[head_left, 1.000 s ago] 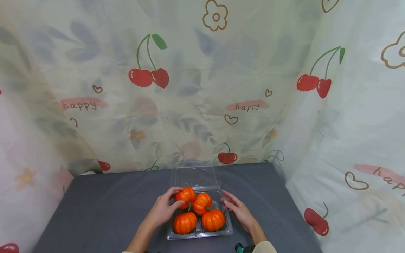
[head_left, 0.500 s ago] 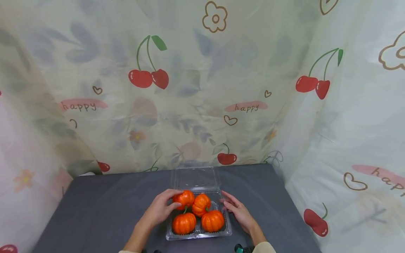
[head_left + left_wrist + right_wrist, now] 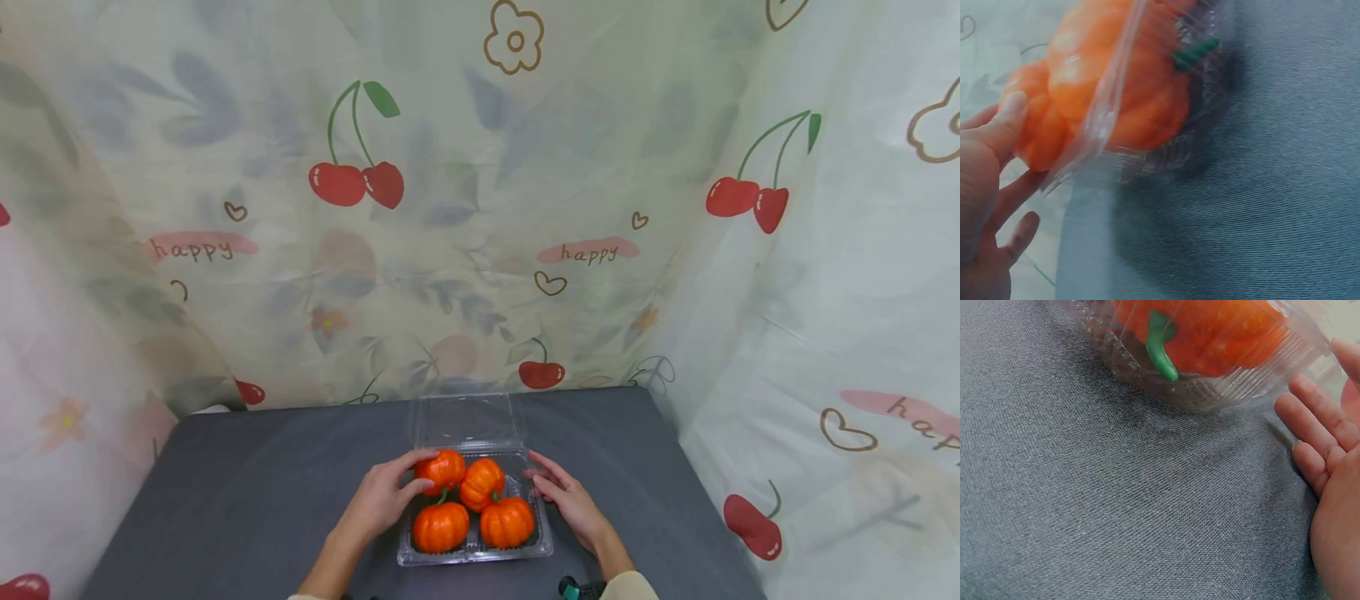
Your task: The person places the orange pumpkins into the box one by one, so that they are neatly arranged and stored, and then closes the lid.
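Several orange toy pumpkins with green stems sit in a clear plastic clamshell box point(image 3: 476, 556). With thumb and fingers, my left hand point(image 3: 384, 498) grips the back left pumpkin point(image 3: 442, 472); the left wrist view shows the thumb pressed on that pumpkin point(image 3: 1038, 119) above the box wall. Another pumpkin point(image 3: 482, 484) leans close beside it. Two more, a front left pumpkin point(image 3: 441, 527) and a front right pumpkin point(image 3: 507, 523), fill the near half. My right hand point(image 3: 572, 504) rests with relaxed fingers along the box's right side, fingertips right at the rim in the right wrist view.
The box's clear lid point(image 3: 467, 419) stands folded back behind it. Dark grey cloth covers the table point(image 3: 285, 492). A printed curtain point(image 3: 450, 250) rises behind the table and along both sides. A small dark and teal object point(image 3: 572, 588) shows by the right wrist.
The gripped back left pumpkin has come down slightly with my left hand, and its stem has tilted. My right hand stays at the box's right side.
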A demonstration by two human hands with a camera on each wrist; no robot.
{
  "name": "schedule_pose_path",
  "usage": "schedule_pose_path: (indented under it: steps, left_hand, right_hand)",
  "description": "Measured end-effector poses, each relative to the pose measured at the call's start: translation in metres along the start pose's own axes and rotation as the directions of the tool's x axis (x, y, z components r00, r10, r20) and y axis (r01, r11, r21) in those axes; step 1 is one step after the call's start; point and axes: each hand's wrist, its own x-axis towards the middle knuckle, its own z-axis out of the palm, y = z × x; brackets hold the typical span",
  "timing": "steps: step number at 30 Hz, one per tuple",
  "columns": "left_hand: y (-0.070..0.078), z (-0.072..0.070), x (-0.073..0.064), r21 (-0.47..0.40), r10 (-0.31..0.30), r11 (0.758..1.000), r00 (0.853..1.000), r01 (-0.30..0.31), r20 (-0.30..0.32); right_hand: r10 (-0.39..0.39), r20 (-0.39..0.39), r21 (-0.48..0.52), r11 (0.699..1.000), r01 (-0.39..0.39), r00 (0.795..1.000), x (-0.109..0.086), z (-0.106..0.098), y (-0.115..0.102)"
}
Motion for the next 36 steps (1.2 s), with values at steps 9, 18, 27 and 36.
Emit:
schedule_pose_path:
  steps: [9, 18, 27, 36]
  left_hand:
    - [-0.001, 0.006, 0.002, 0.018, 0.067, 0.998, 0.996, -0.066, -0.062]
    - [0.003, 0.008, 0.004, -0.045, 0.118, 0.992, 0.990, -0.122, -0.077]
    - [0.010, -0.002, 0.009, 0.037, 0.127, 0.991, 0.991, -0.128, 0.027]
    - [0.015, -0.008, 0.009, -0.005, -0.014, 1.000, 0.996, 0.014, 0.084]
  right_hand:
    - [0.000, -0.005, -0.003, 1.000, 0.000, 1.000, -0.002, -0.002, -0.001]
    - [0.009, -0.007, -0.013, 1.000, -0.009, 1.000, -0.003, -0.003, -0.003]
    - [0.007, -0.011, -0.014, 1.000, -0.007, 1.000, -0.002, -0.002, -0.002]
    - [-0.019, -0.004, -0.016, 1.000, 0.019, 1.000, -0.002, 0.000, -0.001]
